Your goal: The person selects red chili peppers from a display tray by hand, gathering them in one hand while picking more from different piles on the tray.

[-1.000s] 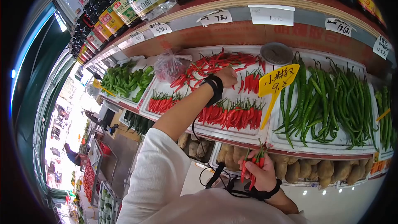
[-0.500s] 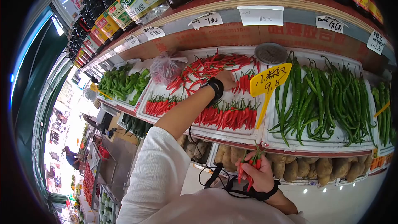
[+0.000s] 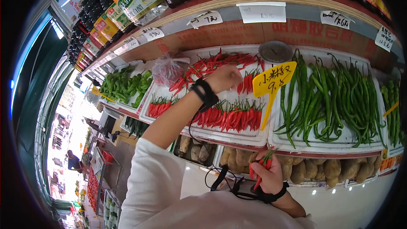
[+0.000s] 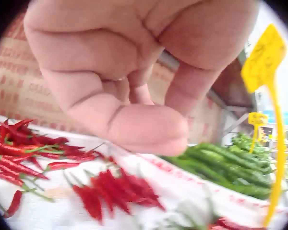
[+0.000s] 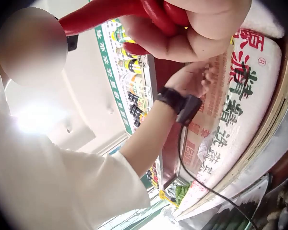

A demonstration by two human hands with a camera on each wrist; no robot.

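My left hand [image 3: 226,78] is over the white tray [image 3: 169,121] of red chilies, fingers loosely curled. In the left wrist view its bent fingers [image 4: 149,129] show nothing between them. Just right of it lies a small bunch of red chilies [image 3: 247,81], stems up. Behind is a loose heap of red chilies [image 3: 212,63]; in front runs a neat row of them [image 3: 229,116]. Lower down, my right hand [image 3: 271,174] grips several red chilies [image 3: 259,169], green stems upward. Their red bodies [image 5: 110,14] show close up in the right wrist view.
A yellow price sign [image 3: 273,79] stands at the tray's right edge, before long green peppers [image 3: 335,101]. A tied plastic bag [image 3: 167,70] and a round metal dish [image 3: 275,51] sit behind. Potatoes [image 3: 330,171] lie below; bottles [image 3: 135,0] line the shelf above. A cable hangs from the left wrist.
My left hand has drawn back and up from the small chili bunch, its wrist shifting left. The right hand keeps its grip on the chilies and has turned slightly. The view has shifted a little.
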